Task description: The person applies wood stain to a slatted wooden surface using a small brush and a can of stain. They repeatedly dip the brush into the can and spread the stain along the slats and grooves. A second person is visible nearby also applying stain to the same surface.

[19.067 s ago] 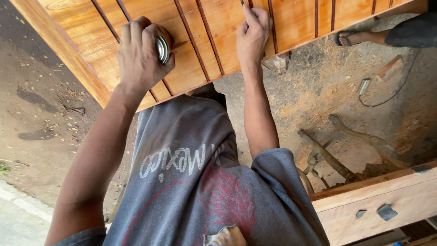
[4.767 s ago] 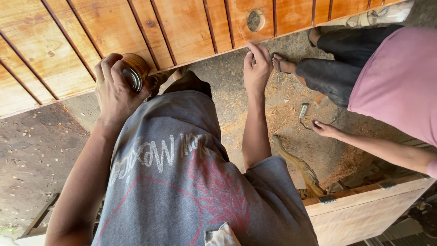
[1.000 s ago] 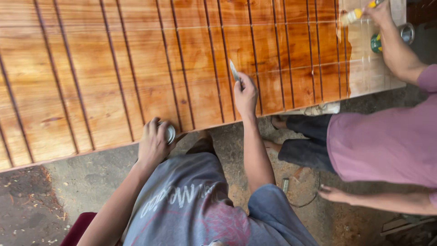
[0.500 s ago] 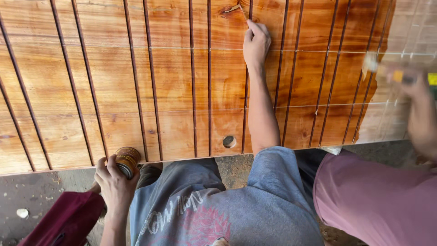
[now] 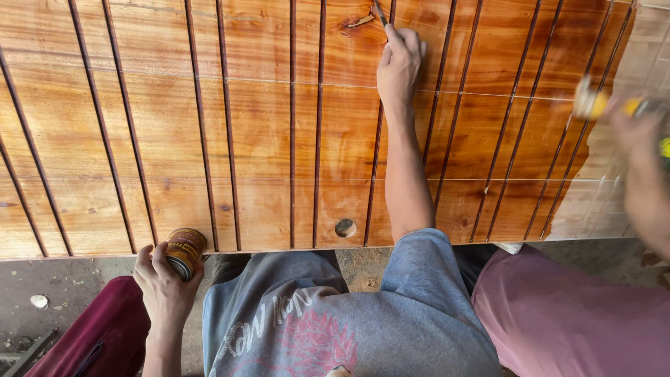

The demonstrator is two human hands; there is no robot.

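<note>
A large grooved wooden panel (image 5: 265, 126) fills the upper view, glossy orange-brown with dark lengthwise grooves. My right hand (image 5: 399, 64) reaches far up the panel and grips a thin brush (image 5: 379, 12) whose tip rests in a groove near a dark knot. My left hand (image 5: 164, 283) sits below the panel's near edge and holds a small round tin (image 5: 185, 250) of finish, tilted on its side. A round hole (image 5: 345, 227) shows in the panel close to the near edge.
A co-worker in a pink shirt (image 5: 579, 314) stands at the right; their blurred hand (image 5: 638, 129) holds a yellow-handled brush (image 5: 593, 103) by the pale uncoated end of the panel (image 5: 628, 181). Dirt floor (image 5: 63, 293) lies below left.
My right hand stays high on the panel with the brush. My left hand and tin have shifted slightly right below the edge. The co-worker's brush hand has come lower at the right.
</note>
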